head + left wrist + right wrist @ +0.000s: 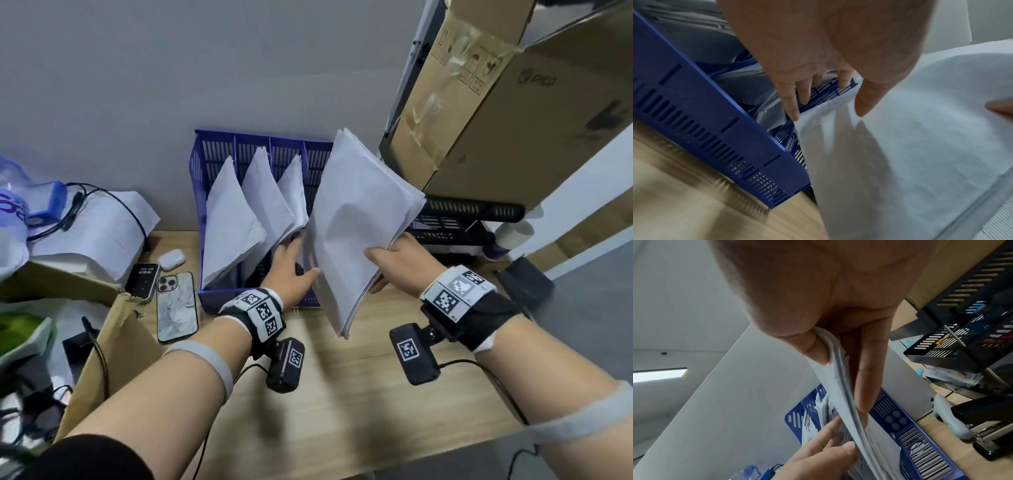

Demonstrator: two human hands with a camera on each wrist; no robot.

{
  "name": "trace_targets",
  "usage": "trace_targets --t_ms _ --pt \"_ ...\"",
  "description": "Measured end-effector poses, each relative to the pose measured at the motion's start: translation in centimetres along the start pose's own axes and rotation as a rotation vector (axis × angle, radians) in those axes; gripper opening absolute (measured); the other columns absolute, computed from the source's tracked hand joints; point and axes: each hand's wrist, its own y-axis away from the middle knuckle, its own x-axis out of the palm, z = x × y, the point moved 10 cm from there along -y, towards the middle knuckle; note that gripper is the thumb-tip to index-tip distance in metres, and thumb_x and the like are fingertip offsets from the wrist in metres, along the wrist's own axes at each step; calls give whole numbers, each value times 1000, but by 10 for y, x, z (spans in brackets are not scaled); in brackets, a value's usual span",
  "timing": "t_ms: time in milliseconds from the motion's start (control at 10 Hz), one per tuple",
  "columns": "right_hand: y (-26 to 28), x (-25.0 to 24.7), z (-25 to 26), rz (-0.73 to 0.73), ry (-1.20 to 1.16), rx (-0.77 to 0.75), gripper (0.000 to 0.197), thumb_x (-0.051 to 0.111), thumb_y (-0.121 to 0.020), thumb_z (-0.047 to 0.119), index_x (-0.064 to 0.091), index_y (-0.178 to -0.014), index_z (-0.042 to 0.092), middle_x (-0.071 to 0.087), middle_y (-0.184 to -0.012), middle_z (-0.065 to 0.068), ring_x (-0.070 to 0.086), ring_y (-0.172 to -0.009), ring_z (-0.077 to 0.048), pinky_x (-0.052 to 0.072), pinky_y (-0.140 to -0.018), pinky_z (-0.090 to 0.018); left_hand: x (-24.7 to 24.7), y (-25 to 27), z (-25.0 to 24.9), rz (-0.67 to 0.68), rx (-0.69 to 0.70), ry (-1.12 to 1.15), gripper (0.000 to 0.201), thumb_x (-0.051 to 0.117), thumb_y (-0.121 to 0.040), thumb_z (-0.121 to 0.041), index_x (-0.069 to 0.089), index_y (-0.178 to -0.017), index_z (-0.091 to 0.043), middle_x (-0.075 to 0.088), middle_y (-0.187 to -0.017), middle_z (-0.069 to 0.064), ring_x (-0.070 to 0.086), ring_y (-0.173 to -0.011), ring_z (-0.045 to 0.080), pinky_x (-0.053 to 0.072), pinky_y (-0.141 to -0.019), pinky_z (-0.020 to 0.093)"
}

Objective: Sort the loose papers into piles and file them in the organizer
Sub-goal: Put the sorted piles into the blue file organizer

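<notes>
A blue slotted organizer (212,150) stands against the wall on the wooden table (342,394). Its three left compartments each hold a leaning pile of white papers (233,222). My right hand (387,260) grips a thick stack of white papers (359,222), tilted over the organizer's right end, thumb on top and fingers beneath. The right wrist view shows that pinch (838,366) on the stack's edge (840,394). My left hand (301,260) reaches in with straight fingers between the third pile and the stack, its thumb touching the stack (920,129) beside the organizer's front wall (715,129).
A large cardboard box (513,120) leans over a black mesh tray (462,212) at the right. A phone (176,308), a black device (144,279) and an earbud case (172,258) lie left of the organizer. Farther left are loose sheets (102,233), cables and an open box (113,342).
</notes>
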Motion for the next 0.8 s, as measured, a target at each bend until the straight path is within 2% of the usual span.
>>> trace_targets --t_ms 100,200,300,400,500,600,700,800 --pt "-12 2 2 -37 71 40 32 44 -91 11 62 -107 -11 61 -107 -23 71 -81 -36 61 -69 -41 -10 0 5 -31 -18 12 80 64 -90 -23 19 -156 -26 21 -159 6 19 -149 19 16 -120 30" --pt "-27 1 3 -109 78 96 28 46 -92 9 57 -106 -13 62 -90 -25 68 -87 -40 60 -63 -38 -18 0 8 -39 -29 19 82 64 -89 -24 16 -156 -28 18 -162 5 17 -150 19 18 -120 31" --pt "-38 5 6 -152 -31 146 27 48 -93 10 58 -107 -10 64 -105 -28 65 -96 -41 57 -74 -39 -22 3 8 -37 -51 37 81 63 -90 -24 16 -156 -28 20 -161 3 23 -148 21 24 -119 33" --pt "-63 16 14 -85 203 85 32 61 -90 17 61 -107 -10 62 -116 -27 54 -113 -42 49 -89 -37 -26 7 7 -39 -56 99 79 63 -91 -21 17 -155 -27 23 -161 0 29 -146 21 28 -120 41" --pt "-82 32 11 -85 100 134 27 61 -89 20 63 -101 -4 65 -111 -26 57 -113 -42 49 -93 -39 -29 9 6 -27 -83 182 76 60 -93 -14 16 -155 -25 25 -161 -1 35 -144 21 32 -115 32" --pt "-99 39 13 -218 188 43 20 46 -88 23 59 -91 7 67 -101 -24 65 -95 -40 54 -86 -42 -31 7 8 -39 -108 244 77 60 -94 -12 16 -155 -25 24 -161 -1 38 -142 22 35 -115 34" --pt "-103 57 8 -133 224 75 33 41 -95 25 56 -122 11 63 -115 -19 59 -106 -38 48 -91 -38 -32 5 13 -47 -119 267 76 60 -92 -12 20 -155 -27 28 -160 0 38 -142 22 38 -114 35" --pt "-109 58 0 -136 251 79 31 38 -98 21 58 -116 6 62 -117 -21 57 -109 -40 46 -90 -38 -33 5 15 -44 -118 278 75 59 -94 -12 19 -154 -33 33 -157 -1 46 -137 23 50 -87 23"
